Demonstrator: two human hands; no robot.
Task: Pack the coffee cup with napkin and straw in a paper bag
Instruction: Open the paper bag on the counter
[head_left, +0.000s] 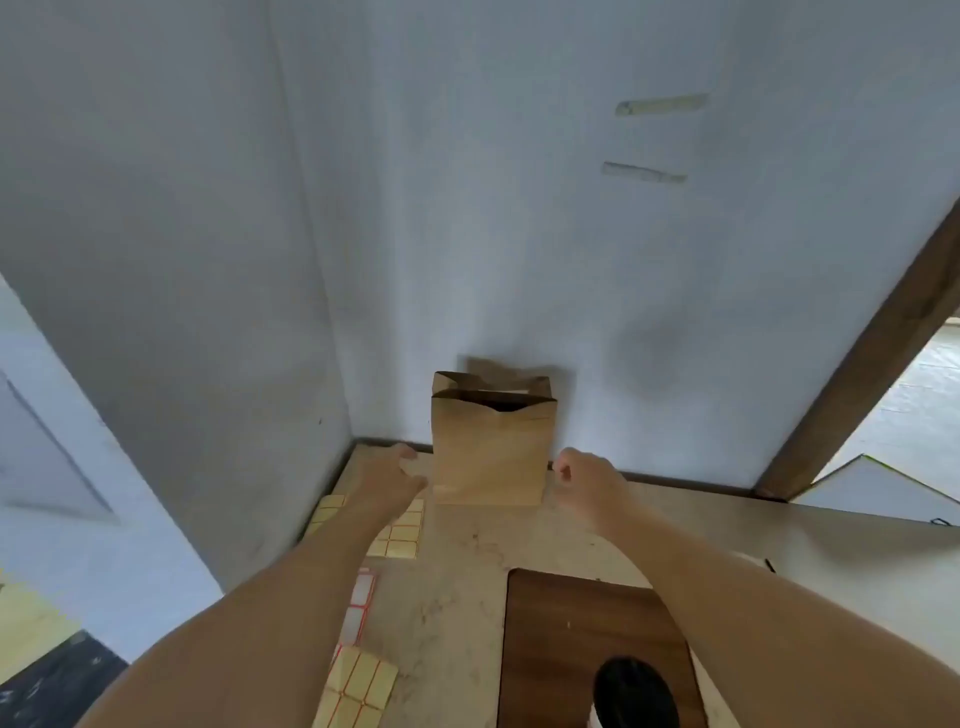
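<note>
A brown paper bag (491, 449) stands upright at the back of the table against the wall, its top open. A strip of something white shows just inside the mouth. My left hand (387, 478) is just left of the bag's base, fingers spread, holding nothing. Just right of the bag my right hand (582, 475) is curled into a loose fist with nothing visible in it. Neither hand clearly touches the bag. A black round lid (636, 693), perhaps the coffee cup's, sits at the bottom edge on a dark wooden board (571, 634). No straw is visible.
Sheets of yellow sticker labels (402, 532) lie under my left forearm, with more labels (358, 686) near the front left. The marble-look table (457, 597) meets grey walls at the back and left. A wooden beam (872, 364) slants down at the right.
</note>
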